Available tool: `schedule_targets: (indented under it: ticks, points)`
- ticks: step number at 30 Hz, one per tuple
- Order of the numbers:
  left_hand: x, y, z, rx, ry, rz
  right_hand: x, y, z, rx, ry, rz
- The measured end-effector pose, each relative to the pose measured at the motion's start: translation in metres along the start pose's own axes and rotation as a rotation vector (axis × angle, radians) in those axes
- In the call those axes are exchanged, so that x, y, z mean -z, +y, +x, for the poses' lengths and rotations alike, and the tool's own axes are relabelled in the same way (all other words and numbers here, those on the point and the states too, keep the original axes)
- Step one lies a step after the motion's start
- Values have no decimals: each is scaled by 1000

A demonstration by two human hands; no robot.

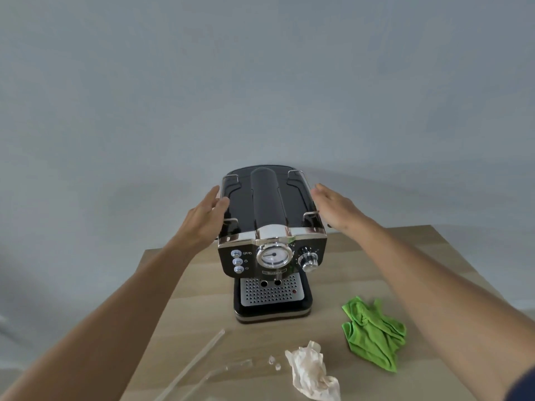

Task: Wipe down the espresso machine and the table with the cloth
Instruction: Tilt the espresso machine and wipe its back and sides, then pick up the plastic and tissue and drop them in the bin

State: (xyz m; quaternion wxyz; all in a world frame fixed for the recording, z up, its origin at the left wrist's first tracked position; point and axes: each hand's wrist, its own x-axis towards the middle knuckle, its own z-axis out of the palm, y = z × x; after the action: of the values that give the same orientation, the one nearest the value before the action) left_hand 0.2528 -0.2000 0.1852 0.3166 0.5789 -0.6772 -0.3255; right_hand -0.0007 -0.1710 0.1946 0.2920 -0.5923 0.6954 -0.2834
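A black and chrome espresso machine point(269, 227) stands on the light wooden table point(362, 264), its round gauge and perforated drip tray facing me. My left hand point(204, 215) is at the machine's upper left side, fingers spread and touching or almost touching the casing. At the upper right side my right hand point(335, 206) is held flat, fingers apart, close to the casing. Neither hand holds anything. The green cloth point(373, 332) lies crumpled on the table to the right of the machine's base.
A crumpled off-white paper tissue point(311, 371) lies near the table's front edge. Left of it is a clear plastic piece point(202, 363) with small clear bits beside it. A plain grey wall stands behind the table.
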Motion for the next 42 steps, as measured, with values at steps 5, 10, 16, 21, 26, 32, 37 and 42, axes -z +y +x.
schedule_targets:
  ticks: [5, 10, 16, 21, 26, 32, 37, 42]
  points:
    - [-5, -35, -19, -62, 21, -106, -8, 32, -34, -83, 78, -33]
    - [-26, -65, -52, 6, 137, -243, -21, 77, -66, -192, 111, -45]
    - [-77, -92, -106, 151, 130, -196, -51, 142, -94, -290, 35, -76]
    - [-130, -89, -143, 207, 17, -89, -71, 181, -104, -334, -50, -129]
    - [-183, -99, -162, 260, -77, 63, -99, 198, -123, -243, -154, -174]
    - [-214, -113, -179, 270, -152, 291, -141, 208, -134, -105, -155, -408]
    - [-219, -117, -184, 214, -156, 436, -157, 205, -144, 120, -143, -432]
    - [-216, -121, -182, 195, -152, 464, -167, 200, -149, 166, -224, -430]
